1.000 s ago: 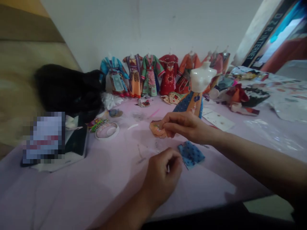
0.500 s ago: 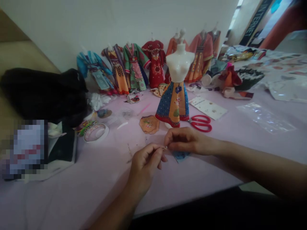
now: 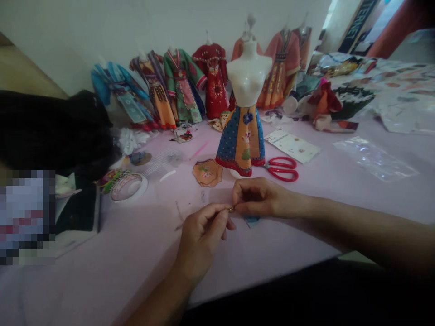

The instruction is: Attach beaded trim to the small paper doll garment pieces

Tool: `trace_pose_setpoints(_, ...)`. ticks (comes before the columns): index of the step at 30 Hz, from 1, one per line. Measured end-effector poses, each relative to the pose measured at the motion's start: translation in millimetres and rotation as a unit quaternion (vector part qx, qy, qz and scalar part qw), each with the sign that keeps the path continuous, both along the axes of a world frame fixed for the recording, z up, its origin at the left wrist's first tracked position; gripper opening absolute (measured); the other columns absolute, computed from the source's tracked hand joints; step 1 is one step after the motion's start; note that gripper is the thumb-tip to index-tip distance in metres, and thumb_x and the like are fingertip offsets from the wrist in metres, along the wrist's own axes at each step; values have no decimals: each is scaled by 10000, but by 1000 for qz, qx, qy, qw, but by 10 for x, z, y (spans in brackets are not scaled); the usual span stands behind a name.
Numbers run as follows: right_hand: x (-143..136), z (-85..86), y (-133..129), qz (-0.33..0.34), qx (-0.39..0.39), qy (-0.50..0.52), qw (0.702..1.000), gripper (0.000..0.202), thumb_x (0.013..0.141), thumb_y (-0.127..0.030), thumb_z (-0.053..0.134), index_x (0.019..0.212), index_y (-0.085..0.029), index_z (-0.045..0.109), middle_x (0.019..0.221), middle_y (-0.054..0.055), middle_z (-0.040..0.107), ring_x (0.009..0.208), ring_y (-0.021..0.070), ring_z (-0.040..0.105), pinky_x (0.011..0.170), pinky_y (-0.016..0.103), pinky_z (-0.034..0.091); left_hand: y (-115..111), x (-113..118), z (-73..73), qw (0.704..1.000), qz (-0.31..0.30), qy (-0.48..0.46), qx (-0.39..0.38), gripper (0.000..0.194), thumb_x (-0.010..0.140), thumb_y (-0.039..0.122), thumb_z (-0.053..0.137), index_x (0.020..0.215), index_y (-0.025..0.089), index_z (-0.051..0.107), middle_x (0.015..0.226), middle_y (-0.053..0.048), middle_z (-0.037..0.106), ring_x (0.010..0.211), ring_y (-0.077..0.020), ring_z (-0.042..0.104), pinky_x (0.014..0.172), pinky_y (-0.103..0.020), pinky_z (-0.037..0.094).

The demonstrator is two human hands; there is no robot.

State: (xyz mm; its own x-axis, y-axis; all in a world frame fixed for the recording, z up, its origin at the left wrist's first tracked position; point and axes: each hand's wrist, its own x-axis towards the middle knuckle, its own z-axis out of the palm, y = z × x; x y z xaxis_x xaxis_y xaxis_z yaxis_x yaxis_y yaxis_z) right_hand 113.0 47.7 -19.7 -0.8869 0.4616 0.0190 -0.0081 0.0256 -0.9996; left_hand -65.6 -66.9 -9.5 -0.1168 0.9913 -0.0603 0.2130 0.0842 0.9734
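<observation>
Between the fingertips of both hands is a tiny gold-coloured piece (image 3: 231, 209), too small to name. My left hand (image 3: 205, 233) pinches it between thumb and forefinger. From the other side my right hand (image 3: 260, 197) closes thumb and fingertips at the same piece. Below the right hand a blue patterned scrap (image 3: 252, 221) lies partly covered. Just beyond the hands stands a small white dress form (image 3: 249, 74) in a blue and orange skirt (image 3: 240, 140) with red hem. An orange embroidered fabric piece (image 3: 207, 173) lies left of it.
Red-handled scissors (image 3: 282, 170) lie right of the skirt, before a white card (image 3: 292, 146) and a clear plastic bag (image 3: 375, 158). A roll of tape (image 3: 129, 188) sits at left near a dark bag (image 3: 57, 131). Several small dressed forms, including a red dress (image 3: 215, 81), line the wall.
The view has shifted slightly, so the table items sit a little further left and higher. Both hands keep their pinch on the tiny gold piece, nearly unmoved.
</observation>
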Motion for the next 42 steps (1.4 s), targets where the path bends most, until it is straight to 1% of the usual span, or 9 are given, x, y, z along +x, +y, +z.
trace_pose_setpoints(7,-4,41,-5,1,-34,-8,999,332,894,-428,744,866,-155,557,745,-31,556,621,72,471,549,206,388,5,8,-17,1000,8,3,-1,230,872,319,600,905,146,747,645,0,684,524,-100,563,518,-195,467)
trace_pose_setpoints(13,-6,0,20,12,-94,15,995,256,893,-342,743,870,-132,598,725,-30,555,608,66,461,526,197,343,10,18,-16,999,12,-27,-11,206,862,319,624,862,147,738,626,3,679,516,-97,552,511,-191,459)
trace_pose_setpoints(17,-10,-20,13,4,-131,17,991,209,875,-290,751,846,-131,619,710,-29,567,602,67,477,529,198,345,17,6,-41,999,11,-51,-9,197,872,305,628,871,144,742,626,7,673,512,-93,542,506,-191,442)
trace_pose_setpoints(21,-23,-14,5,-13,-162,13,987,248,836,-322,795,823,-140,627,694,-34,586,587,66,486,521,197,350,9,-2,-54,999,10,-50,-13,195,874,312,631,866,144,729,636,7,671,519,-94,546,510,-194,440)
trace_pose_setpoints(26,-29,-28,8,-18,-175,2,984,279,820,-358,812,824,-143,634,689,-28,600,596,74,506,534,199,374,10,8,-35,999,4,-50,-20,183,869,317,627,872,150,704,630,17,663,517,-88,541,509,-188,430)
trace_pose_setpoints(31,-13,-51,-5,12,-157,13,987,180,852,-256,762,842,-137,628,714,-30,595,599,64,492,529,189,360,6,17,-27,999,8,-44,-21,181,868,329,628,826,156,659,638,13,660,521,-88,534,516,-194,431)
trace_pose_setpoints(34,-11,-54,-19,32,-141,5,989,175,877,-255,747,860,-126,630,731,-22,603,613,61,496,549,184,367,-6,10,-26,999,-4,-40,-20,179,867,313,626,783,156,635,647,10,653,535,-85,530,527,-194,427)
trace_pose_setpoints(38,-11,-67,-23,34,-145,4,989,186,891,-284,753,900,-119,668,756,-6,629,649,72,543,594,192,415,-10,-6,-36,999,-9,-50,-9,180,871,290,620,748,160,618,644,15,637,553,-83,531,534,-186,428)
trace_pose_setpoints(42,4,-95,-7,33,-168,18,985,134,907,-245,732,933,-121,689,825,16,675,701,79,593,643,196,459,-2,-14,-62,996,8,-84,-16,174,871,290,643,758,159,630,618,28,632,535,-75,532,517,-173,421)
